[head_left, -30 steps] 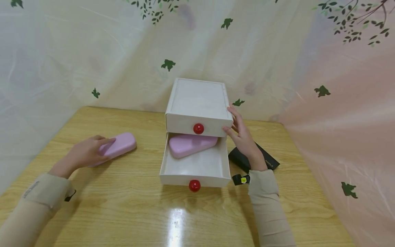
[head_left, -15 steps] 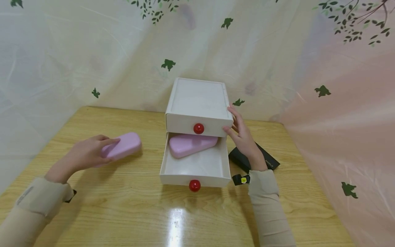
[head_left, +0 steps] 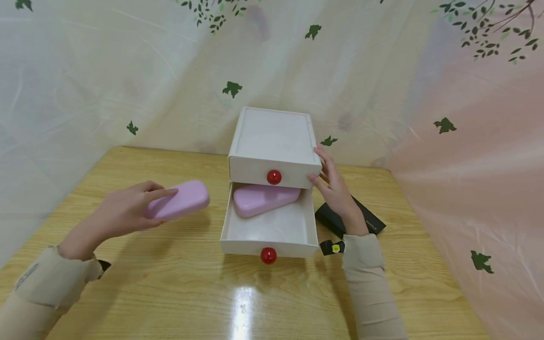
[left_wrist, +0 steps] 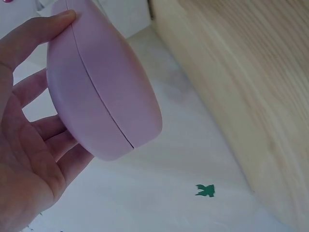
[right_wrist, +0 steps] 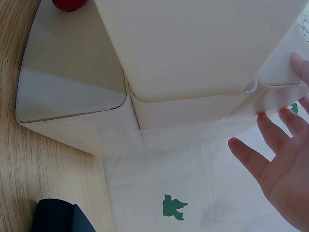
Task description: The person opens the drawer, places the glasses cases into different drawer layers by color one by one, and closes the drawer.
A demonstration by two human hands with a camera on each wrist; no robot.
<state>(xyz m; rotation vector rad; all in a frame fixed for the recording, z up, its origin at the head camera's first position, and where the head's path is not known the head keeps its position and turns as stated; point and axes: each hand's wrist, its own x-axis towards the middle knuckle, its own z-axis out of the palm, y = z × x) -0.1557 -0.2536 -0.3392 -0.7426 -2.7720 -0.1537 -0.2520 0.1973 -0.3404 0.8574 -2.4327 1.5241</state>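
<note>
My left hand [head_left: 127, 210] holds a lilac glasses case [head_left: 189, 198] above the table, thumb on one side and fingers on the other. A seam runs along the case's side in the left wrist view. A small white two-drawer cabinet [head_left: 276, 134] stands in the middle, its upper drawer pushed in. The lower drawer [head_left: 272, 231] is pulled out, and a second lilac case [head_left: 263, 200] lies at its back, partly hidden under the upper drawer. My right hand [head_left: 335, 193] rests against the cabinet's upper right front corner, fingers fairly straight along the side.
A black case [head_left: 369, 218] with small lettering lies right of the cabinet, partly behind my right wrist. Red round knobs [head_left: 274, 177] stick out from the drawer fronts. A leaf-patterned curtain [head_left: 178, 94] hangs behind the wooden table [head_left: 178, 293].
My left hand has raised the lilac case off the table and carried it right, towards the cabinet. My right hand and the drawers have stayed put.
</note>
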